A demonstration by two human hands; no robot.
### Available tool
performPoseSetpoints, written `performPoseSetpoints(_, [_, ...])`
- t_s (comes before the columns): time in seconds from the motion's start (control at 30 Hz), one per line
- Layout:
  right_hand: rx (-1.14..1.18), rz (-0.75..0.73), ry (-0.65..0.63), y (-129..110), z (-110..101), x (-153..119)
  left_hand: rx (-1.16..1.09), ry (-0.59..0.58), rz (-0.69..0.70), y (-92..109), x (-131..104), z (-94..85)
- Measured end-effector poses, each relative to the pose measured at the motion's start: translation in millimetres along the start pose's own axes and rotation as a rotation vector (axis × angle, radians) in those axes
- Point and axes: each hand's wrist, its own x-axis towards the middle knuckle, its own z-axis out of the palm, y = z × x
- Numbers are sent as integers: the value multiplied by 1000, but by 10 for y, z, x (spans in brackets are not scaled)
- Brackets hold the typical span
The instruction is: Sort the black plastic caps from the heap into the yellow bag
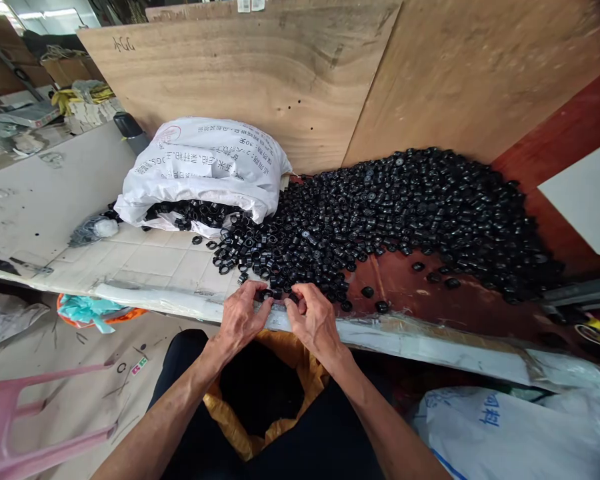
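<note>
At the bench's (145, 257) front edge, above an open sack (223, 417), my left hand (241, 312) pinches a black ring (267, 294) and my right hand (314, 319), just apart from it, a black cap (293, 298), parts likely light, stiff and slick, best gripped by the rim.

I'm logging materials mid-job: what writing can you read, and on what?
"玉米": white sack.
"30天": same sack; much other print too small or skewed.
"料": lower-right bag; neighbouring character unclear.
Handwriting on wooden board: unreadable.
Red stamp on sack, labels up top: too small.
</note>
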Motion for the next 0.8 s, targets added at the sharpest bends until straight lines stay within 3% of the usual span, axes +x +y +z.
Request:
performPoseSetpoints(0.2, [438,184,-66,-21,-134,74,-323,-113,-61,69,-33,9])
performPoseSetpoints(0.33, [642,343,-146,51,-149,61,-404,-148,-78,81,-26,-27])
performPoseSetpoints(0.5, [582,253,-119,2,-196,61,-501,-175,-83,73,-43,-53])
performPoseSetpoints(0.67, [638,273,-54,-113,-141,36,-610,-205,-217,107,-33,-31])
performPoseSetpoints(0.8, [472,194,-10,-99,-52,-1,-634,-176,-192,115,-41,-24])
